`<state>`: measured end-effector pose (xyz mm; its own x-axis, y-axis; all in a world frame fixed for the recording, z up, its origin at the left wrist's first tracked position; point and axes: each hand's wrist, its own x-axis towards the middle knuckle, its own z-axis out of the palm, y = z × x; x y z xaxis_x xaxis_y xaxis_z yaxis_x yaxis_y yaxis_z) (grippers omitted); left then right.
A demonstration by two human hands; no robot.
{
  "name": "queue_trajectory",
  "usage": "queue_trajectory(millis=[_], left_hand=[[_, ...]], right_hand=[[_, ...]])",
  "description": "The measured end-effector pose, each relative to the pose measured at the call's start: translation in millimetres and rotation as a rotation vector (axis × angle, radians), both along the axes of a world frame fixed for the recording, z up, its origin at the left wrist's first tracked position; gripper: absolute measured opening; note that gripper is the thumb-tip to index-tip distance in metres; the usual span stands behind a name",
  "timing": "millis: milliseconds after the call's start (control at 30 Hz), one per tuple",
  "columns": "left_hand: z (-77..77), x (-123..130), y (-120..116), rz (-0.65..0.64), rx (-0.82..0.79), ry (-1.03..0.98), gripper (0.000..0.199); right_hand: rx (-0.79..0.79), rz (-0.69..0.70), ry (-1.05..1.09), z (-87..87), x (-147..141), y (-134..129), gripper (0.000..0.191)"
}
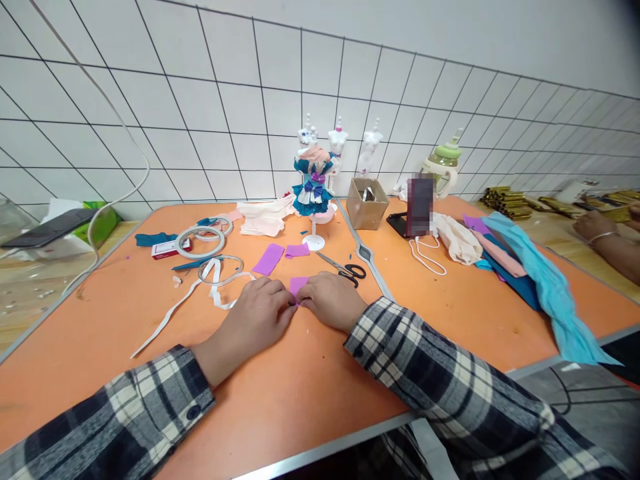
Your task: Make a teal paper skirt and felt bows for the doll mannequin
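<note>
Both hands meet at the middle of the orange table over a small piece of purple fabric (299, 285). My left hand (263, 310) is closed, its fingertips pinching the near left edge of that piece. From the other side, my right hand (333, 300) presses its closed fingers on the right edge. Just beyond lie two more purple fabric pieces, a longer strip (269, 259) and a short one (297, 251). Black-handled scissors (345, 268) lie open beyond my right hand. White ribbon (175, 308) trails to the left of my left hand.
A small dress form (313, 190) in a blue ruffled outfit stands at the back, near a cardboard box (367, 203). Tape rolls (200, 242) lie left. A phone on a stand (420, 205), a bottle (444, 163) and coloured fabrics (540, 280) are right. Another person's arm (613, 243) shows far right.
</note>
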<state>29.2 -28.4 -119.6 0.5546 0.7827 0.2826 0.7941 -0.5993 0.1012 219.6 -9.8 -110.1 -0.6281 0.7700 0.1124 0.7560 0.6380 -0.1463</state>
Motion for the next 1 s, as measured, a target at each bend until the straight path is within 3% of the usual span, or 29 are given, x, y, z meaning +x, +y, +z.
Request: queue_trajectory(millis=[200,533,1000], left_hand=[[-3.1,0.5,3.5,0.008,0.004,0.048,0.021],[-5.6,-3.0,4.5,-0.007,-0.004,-0.008,0.019],[1.5,-3.3,2.7,-0.012,0.023,0.082,0.024]], right_hand=[[-0.022,-0.069,0.015,-1.6,-2.0,-1.4,0.018],[-0.045,-0.055,0.000,1.2,-3.7,-1.4,0.020],[-0.018,-0.113,-0.005,0.0,-5.2,-4.4,0.019]])
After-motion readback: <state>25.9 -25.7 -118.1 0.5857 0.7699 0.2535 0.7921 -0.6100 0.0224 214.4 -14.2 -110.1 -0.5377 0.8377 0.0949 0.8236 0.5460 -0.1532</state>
